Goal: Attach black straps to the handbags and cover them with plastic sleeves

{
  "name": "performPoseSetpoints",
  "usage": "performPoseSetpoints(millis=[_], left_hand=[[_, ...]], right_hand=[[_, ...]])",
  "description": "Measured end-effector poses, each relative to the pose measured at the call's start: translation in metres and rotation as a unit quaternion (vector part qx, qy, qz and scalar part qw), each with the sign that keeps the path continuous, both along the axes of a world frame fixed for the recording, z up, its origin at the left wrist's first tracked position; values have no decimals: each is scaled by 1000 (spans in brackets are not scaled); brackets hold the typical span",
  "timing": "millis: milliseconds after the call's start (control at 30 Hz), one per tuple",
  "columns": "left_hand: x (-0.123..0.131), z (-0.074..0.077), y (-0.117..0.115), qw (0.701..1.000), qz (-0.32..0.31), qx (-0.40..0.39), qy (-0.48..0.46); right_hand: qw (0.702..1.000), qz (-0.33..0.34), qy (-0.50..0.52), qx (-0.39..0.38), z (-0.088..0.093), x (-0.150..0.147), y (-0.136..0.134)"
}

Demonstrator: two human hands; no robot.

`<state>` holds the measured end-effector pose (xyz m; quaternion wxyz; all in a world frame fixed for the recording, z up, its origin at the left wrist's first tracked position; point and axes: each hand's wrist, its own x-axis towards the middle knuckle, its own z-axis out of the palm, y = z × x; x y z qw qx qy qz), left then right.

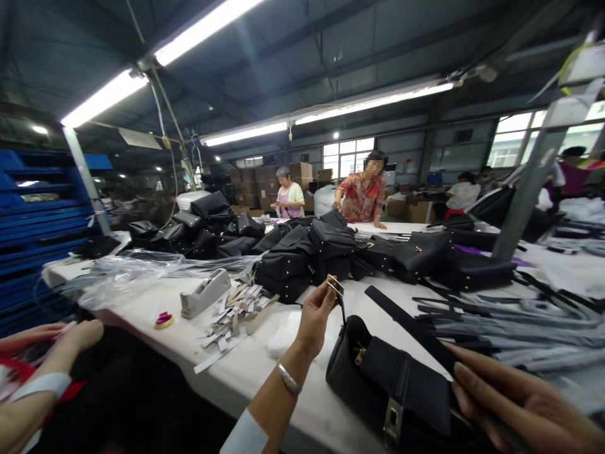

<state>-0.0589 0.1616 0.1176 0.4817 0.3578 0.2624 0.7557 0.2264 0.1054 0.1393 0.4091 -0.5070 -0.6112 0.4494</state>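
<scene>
A black handbag (411, 378) with a gold turn-lock and an inner zip lies on the table right in front of me. My left hand (316, 318) pinches a gold rectangular buckle (335, 285), which hangs on a short tab from the bag's side and is held up above it. Between the thumb and fingers of my right hand (515, 400) is a flat black strap (406, 328); its free end points up and left, above the bag and apart from the buckle. The strap's other end is hidden by my right hand.
Black handbags (302, 252) are heaped across the table (170, 353). Paper strips (239, 315), a tape dispenser (205, 293) and a tape roll (164, 320) lie left of me. Plastic-wrapped straps (510, 321) spread to the right. A co-worker's hands (70, 340) are at far left; a metal post (529, 176) rises right.
</scene>
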Motion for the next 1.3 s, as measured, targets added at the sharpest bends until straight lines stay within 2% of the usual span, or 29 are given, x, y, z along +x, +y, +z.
performPoseSetpoints(millis=[67, 167, 300, 400, 533, 633, 733, 800, 867, 1000, 1067, 1133, 1233, 1300], left_hand=[[5, 5, -4, 996, 2, 23, 86], [13, 11, -11, 973, 15, 69, 219], [26, 19, -23, 921, 16, 142, 364], [34, 23, -30, 885, 41, 171, 431], [43, 17, -32, 863, 100, 168, 466], [50, 9, -35, 864, 156, 136, 459], [50, 7, -44, 882, 162, 113, 428], [45, 9, -52, 880, 151, 126, 433], [39, 12, -59, 844, 144, 168, 489], [31, 18, -64, 722, 168, 246, 624], [29, 21, -62, 701, 169, 234, 652], [26, 24, -57, 722, 142, 205, 645], [20, 25, -47, 815, 91, 132, 557], [16, 21, -40, 875, 81, 85, 471]], right_hand=[[997, 45, 28, -50, 5, -10, 6], [991, 88, 59, -87, 15, -28, 14], [980, 116, 128, -100, 31, -52, 21], [967, 129, 186, -116, 36, -61, 23], [946, 166, 231, -152, 28, -63, 22], [932, 197, 249, -175, 21, -60, 20], [928, 186, 261, -188, 19, -55, 20], [929, 177, 264, -191, 19, -51, 21], [930, 179, 268, -177, 20, -49, 22], [929, 201, 270, -154, 22, -51, 21], [929, 210, 267, -145, 25, -53, 20], [938, 203, 253, -126, 27, -53, 19], [960, 153, 217, -89, 26, -48, 15], [972, 119, 191, -73, 19, -42, 11]])
